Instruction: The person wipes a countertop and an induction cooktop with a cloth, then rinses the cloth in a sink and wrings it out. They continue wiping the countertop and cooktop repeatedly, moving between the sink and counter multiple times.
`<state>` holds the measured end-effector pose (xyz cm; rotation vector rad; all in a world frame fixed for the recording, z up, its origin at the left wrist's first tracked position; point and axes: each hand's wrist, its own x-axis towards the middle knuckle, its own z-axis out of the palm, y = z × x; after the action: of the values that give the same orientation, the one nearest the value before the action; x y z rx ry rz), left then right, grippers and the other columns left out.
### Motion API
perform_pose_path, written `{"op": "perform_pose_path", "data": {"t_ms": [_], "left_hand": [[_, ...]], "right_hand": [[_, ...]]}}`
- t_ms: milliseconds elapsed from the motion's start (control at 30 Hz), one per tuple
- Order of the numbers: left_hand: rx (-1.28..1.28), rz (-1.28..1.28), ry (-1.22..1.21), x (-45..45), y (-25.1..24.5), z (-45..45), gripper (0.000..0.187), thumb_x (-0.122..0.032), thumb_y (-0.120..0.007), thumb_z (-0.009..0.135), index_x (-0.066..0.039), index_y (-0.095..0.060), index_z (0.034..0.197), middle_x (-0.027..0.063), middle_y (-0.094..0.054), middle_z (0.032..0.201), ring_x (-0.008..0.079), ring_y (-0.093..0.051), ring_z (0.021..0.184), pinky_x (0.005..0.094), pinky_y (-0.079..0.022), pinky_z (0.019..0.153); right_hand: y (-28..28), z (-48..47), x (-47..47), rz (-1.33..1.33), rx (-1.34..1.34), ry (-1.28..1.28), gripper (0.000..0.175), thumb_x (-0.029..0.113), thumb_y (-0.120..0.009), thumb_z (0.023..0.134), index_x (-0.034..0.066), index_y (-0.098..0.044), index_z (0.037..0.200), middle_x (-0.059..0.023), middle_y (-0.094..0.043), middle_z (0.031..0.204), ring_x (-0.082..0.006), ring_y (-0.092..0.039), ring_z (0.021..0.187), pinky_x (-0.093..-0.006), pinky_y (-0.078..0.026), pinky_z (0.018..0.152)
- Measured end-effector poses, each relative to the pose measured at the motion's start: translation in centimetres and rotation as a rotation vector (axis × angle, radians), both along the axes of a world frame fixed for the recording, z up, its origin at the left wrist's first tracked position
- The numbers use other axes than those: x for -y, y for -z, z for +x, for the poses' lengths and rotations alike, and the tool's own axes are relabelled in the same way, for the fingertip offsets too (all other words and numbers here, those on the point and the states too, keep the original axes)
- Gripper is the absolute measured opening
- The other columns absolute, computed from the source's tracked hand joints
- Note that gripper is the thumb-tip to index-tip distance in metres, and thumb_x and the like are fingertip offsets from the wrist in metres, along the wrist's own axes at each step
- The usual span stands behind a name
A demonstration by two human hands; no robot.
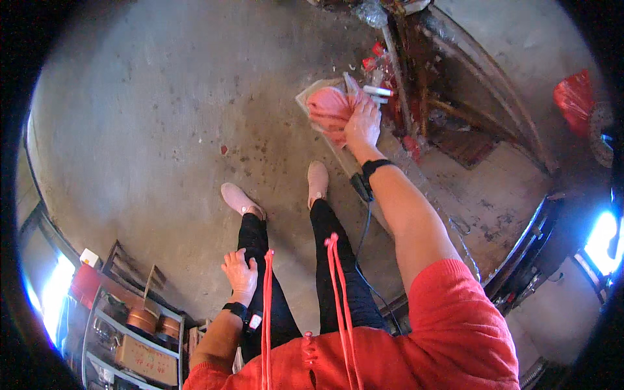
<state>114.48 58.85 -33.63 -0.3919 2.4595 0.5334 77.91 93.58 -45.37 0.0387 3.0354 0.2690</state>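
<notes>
My right hand (363, 119) is closed on a bunched pink cloth (330, 111). The cloth rests at the corner of a narrow, see-through surface (308, 92) whose edge runs back towards me; its material is hard to tell. White marker pens (378, 91) with a red end showing lie just beyond my fingers. Beside my right wristband is a black cable piece (360, 187), its thin cord trailing down past my leg. My left hand (241, 274) is over my left thigh, fingers apart, holding nothing. My fingers hide part of the cloth.
Curved rails and cluttered red scraps (375, 56) stand at upper right. A red plastic bag (575, 102) is farther right. At lower left, a metal shelf (92, 336) holds a cardboard box (147, 358) and round brown containers (142, 319). Stained concrete floor (161, 122) spreads ahead.
</notes>
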Motion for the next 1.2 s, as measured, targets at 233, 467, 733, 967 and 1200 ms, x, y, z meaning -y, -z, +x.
{"op": "perform_pose_path", "data": {"t_ms": [233, 467, 733, 967, 1200], "left_hand": [[-0.045, -0.004, 0.004, -0.3, -0.3, 0.4, 0.038, -0.019, -0.072, 0.08, -0.008, -0.063, 0.115, 0.013, -0.063, 0.106, 0.0337, -0.054, 0.11, 0.0479, -0.041, 0.089], [-0.056, -0.034, 0.041, -0.2, 0.3, 0.7, 0.036, -0.018, -0.071, 0.08, -0.008, -0.063, 0.114, 0.0137, -0.063, 0.11, 0.0344, -0.055, 0.109, 0.0488, -0.041, 0.089], [0.003, -0.084, -0.057, -0.2, 0.7, 0.8, 0.031, -0.019, -0.07, 0.08, -0.01, -0.066, 0.11, 0.0109, -0.065, 0.108, 0.032, -0.056, 0.109, 0.0482, -0.04, 0.089], [-0.032, -0.008, -0.088, -0.8, 1.0, 1.3, 0.031, -0.018, -0.07, 0.081, -0.01, -0.064, 0.11, 0.0108, -0.063, 0.105, 0.0319, -0.056, 0.108, 0.0484, -0.039, 0.089], [0.003, -0.018, -0.024, -0.2, 0.9, 1.6, 0.033, -0.021, -0.071, 0.082, -0.012, -0.065, 0.114, 0.01, -0.066, 0.107, 0.0317, -0.057, 0.108, 0.0474, -0.04, 0.089]], "right_hand": [[-0.3, -4.7, -0.8, -0.309, 0.279, 0.226, 0.062, 0.052, -0.039, 0.103, 0.0098, -0.041, 0.149, -0.0245, -0.062, 0.131, -0.0428, -0.06, 0.119, -0.0575, -0.046, 0.099], [-4.1, -1.5, -3.9, 0.033, 0.536, -0.03, 0.057, 0.05, -0.05, 0.098, 0.0072, -0.055, 0.135, -0.0212, -0.063, 0.129, -0.0359, -0.064, 0.115, -0.0488, -0.053, 0.093], [-22.4, 8.1, -11.9, -0.144, 0.633, -0.203, 0.051, 0.027, -0.039, 0.103, 0.0145, -0.034, 0.152, -0.0242, -0.055, 0.141, -0.0426, -0.065, 0.113, -0.0531, -0.057, 0.079], [-24.4, 10.6, -8.3, 0.253, 0.934, 0.098, 0.078, 0.049, -0.061, 0.09, 0.0024, -0.041, 0.149, -0.0244, -0.047, 0.147, -0.0429, -0.053, 0.127, -0.0596, -0.044, 0.099], [-11.9, 12.5, -2.7, 0.22, 0.484, -0.032, 0.088, 0.053, -0.065, 0.089, 0.0032, -0.032, 0.154, -0.0262, -0.038, 0.148, -0.0625, -0.028, 0.135, -0.0707, -0.027, 0.108]]}}
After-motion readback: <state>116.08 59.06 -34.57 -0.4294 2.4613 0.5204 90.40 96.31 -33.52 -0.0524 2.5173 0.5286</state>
